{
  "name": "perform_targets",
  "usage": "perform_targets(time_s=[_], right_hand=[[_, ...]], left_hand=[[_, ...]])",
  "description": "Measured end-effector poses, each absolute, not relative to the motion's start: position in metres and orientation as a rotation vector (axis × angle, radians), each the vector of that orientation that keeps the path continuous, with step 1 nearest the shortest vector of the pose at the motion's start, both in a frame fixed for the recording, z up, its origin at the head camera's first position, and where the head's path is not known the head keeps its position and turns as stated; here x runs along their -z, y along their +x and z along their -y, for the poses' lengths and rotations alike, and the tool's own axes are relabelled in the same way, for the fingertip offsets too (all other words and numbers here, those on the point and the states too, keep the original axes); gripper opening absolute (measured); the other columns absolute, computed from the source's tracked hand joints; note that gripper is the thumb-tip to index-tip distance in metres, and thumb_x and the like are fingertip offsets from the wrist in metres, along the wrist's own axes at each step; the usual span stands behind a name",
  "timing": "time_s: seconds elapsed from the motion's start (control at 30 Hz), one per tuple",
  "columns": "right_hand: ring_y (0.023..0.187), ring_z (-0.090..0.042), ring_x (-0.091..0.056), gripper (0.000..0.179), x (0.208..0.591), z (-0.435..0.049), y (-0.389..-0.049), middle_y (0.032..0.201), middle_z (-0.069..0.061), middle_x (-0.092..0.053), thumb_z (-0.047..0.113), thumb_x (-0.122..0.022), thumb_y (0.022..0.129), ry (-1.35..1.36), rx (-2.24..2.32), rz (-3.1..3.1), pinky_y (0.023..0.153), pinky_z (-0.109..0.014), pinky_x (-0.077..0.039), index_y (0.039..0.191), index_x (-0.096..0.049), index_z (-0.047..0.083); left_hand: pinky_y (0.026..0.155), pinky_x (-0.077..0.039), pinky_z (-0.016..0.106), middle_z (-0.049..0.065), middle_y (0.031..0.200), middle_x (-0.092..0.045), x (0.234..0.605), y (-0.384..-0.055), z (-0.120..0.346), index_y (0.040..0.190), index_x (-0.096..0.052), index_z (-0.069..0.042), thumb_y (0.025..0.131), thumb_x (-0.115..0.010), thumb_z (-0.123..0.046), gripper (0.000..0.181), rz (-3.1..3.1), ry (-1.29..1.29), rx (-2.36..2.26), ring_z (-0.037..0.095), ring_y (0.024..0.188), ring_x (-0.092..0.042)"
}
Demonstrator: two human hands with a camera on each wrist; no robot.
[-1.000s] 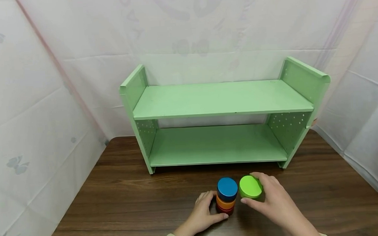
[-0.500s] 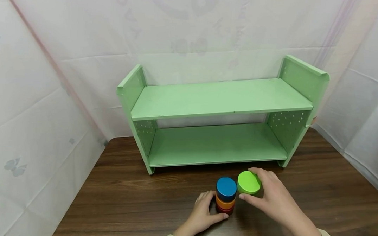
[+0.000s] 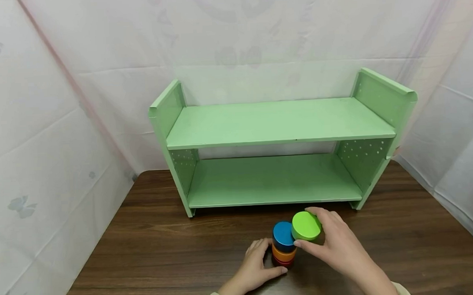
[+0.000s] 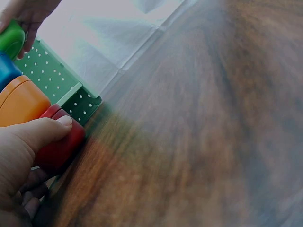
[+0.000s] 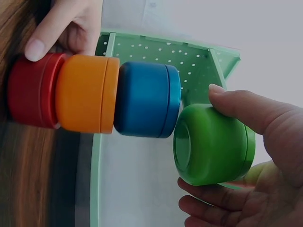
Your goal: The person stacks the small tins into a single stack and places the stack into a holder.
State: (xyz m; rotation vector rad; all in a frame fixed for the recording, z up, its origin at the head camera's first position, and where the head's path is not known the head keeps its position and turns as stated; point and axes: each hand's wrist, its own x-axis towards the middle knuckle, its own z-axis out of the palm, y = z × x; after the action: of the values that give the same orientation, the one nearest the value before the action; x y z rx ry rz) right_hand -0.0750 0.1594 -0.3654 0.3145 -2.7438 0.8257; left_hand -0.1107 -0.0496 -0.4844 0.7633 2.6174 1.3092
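Note:
Red (image 5: 28,92), orange (image 5: 85,94) and blue (image 5: 146,100) round lidded jars stand in a stack on the table, red lowest and blue on top. My left hand (image 3: 251,268) holds the red jar at the base, its thumb on the near side in the left wrist view and its fingers going behind. My right hand (image 3: 340,244) grips a green lidded jar (image 5: 208,146) between thumb and fingers. That jar hangs slightly tilted just above and right of the blue jar, its underside right at the blue lid's edge.
A light green two-tier shelf (image 3: 273,181) with perforated side panels stands behind the stack on the dark wooden table (image 3: 154,256). White patterned cloth (image 3: 83,172) hangs around the back and sides.
My right hand has moved left and slightly farther from me, bringing the green jar up against the blue jar's edge. My left hand and the stack have stayed in place.

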Motion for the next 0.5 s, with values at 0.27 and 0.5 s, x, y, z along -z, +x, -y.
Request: perform_targets(time_s=[0.27,0.5], right_hand=[[0.096,-0.017,-0.054,0.068,0.366,-0.148,-0.081,0.11,-0.004,-0.059,0.039,-0.083,0.07,0.358,-0.841,2.741,0.073,-0.035,-0.048,0.124,-0.056,0.009],[0.093,-0.015,-0.052,0.066,0.361,-0.136,-0.087,0.109,-0.002,-0.06,0.04,-0.083,0.071,0.408,-0.869,2.737,0.072,-0.034,-0.047,0.124,-0.056,0.01]], left_hand=[[0.098,-0.038,0.046,-0.004,0.12,-0.059,0.486,-0.109,0.049,0.123,-0.054,-0.017,0.08,-0.075,-0.041,0.054,-2.609,0.775,-1.315,0.017,0.116,-0.048],[0.097,-0.039,0.044,-0.006,0.12,-0.059,0.486,-0.11,0.05,0.124,-0.053,-0.018,0.081,-0.075,-0.04,0.053,-2.622,0.802,-1.321,0.014,0.115,-0.049]])
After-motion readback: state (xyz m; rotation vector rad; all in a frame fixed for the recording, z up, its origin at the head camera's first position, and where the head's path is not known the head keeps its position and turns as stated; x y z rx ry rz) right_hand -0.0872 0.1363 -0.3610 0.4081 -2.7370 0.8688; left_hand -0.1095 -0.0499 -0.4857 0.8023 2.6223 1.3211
